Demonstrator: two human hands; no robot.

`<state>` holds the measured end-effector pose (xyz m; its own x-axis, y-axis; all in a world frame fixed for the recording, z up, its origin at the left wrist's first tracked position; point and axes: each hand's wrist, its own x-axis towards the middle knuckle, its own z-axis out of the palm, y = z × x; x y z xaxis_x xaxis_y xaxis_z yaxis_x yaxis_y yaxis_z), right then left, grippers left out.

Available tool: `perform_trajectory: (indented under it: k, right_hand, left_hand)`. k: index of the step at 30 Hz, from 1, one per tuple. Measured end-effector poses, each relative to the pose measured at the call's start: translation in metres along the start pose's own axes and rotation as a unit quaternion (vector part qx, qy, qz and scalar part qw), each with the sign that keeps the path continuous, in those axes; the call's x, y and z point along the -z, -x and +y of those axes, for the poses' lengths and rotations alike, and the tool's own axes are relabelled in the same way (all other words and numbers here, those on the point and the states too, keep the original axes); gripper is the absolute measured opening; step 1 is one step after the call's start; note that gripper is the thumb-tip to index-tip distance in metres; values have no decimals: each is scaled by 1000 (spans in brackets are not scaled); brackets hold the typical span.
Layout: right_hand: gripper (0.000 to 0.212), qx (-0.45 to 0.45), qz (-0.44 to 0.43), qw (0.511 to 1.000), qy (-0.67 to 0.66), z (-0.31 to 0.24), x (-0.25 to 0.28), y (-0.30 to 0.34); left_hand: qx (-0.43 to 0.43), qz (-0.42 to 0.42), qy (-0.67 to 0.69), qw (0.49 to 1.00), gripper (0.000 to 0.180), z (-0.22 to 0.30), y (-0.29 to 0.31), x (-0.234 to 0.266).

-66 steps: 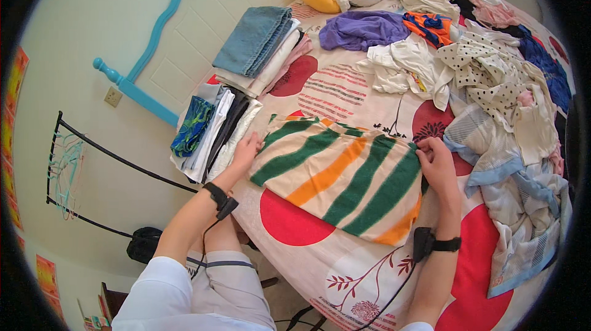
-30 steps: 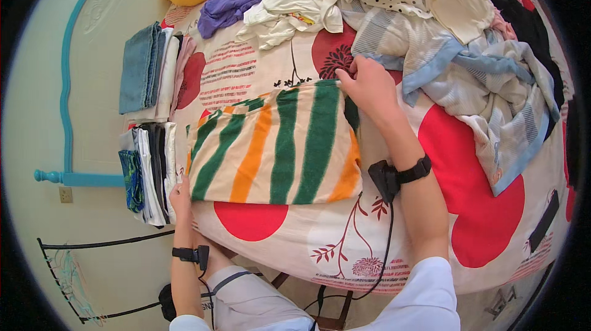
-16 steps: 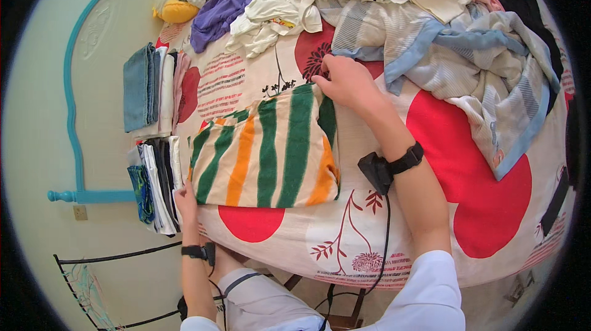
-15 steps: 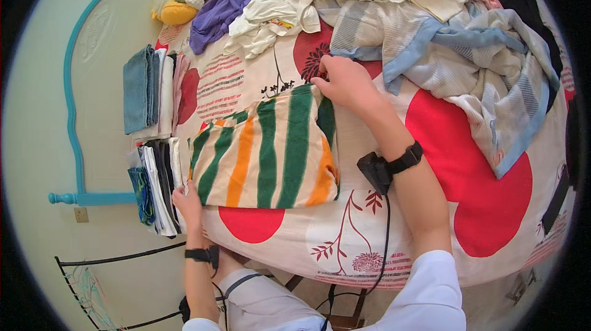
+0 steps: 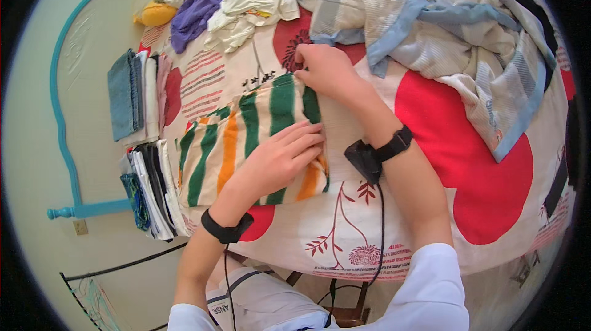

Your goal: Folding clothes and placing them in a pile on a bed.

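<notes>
A folded garment (image 5: pixel 229 143) with green, orange and cream stripes lies on the bed in front of me. My left hand (image 5: pixel 280 155) rests flat on its right half, palm down with fingers stretched out. At the garment's far right corner, my right hand (image 5: pixel 326 69) is closed in a pinch on the cloth. Its fingertips are partly hidden behind the hand. Both wrists carry a black strapped device with a cable.
Folded clothes stand in two stacks, jeans (image 5: pixel 125 97) in the far one and white and dark pieces (image 5: pixel 157 186) in the near one. Behind lie a purple cloth (image 5: pixel 200 8), white clothing (image 5: pixel 252 8) and a blue-edged blanket (image 5: pixel 455 48). A blue bed frame (image 5: pixel 101 208) borders the left.
My left hand has left the garment's near left corner and moved right onto its top. The right hand stays at the far right corner. The whole view has shifted slightly.
</notes>
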<state>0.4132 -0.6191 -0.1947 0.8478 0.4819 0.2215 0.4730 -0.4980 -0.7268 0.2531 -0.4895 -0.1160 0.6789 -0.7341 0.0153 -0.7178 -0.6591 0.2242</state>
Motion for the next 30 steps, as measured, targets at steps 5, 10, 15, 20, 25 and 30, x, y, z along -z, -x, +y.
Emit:
perform_trajectory:
  k: [5, 10, 15, 20, 25, 30]
  right_hand:
    - [28, -24, -10, 1000, -19, -2, -4, -3]
    - [28, -39, -19, 999, -13, 3, -1, 0]
    - [27, -31, -2, 999, -35, 3, -5, -3]
    - [27, -28, 2, 998, -52, 4, -3, -4]
    - [29, -35, -8, 998, -57, 5, 2, 1]
    - [29, -41, -14, 997, -58, 3, 1, 2]
  left_hand:
    - [5, 2, 42, 999, 27, -3, 5, 9]
    - [26, 14, 117, 993, 11, -14, -6, 9]
    - [32, -18, 84, 996, 11, -14, -10, -6]
    - [43, 38, 40, 998, 24, -7, -3, -21]
    - [164, 192, -42, 967, 68, 10, 14, -28]
    - [265, 111, -55, 956, 92, -4, 13, -36]
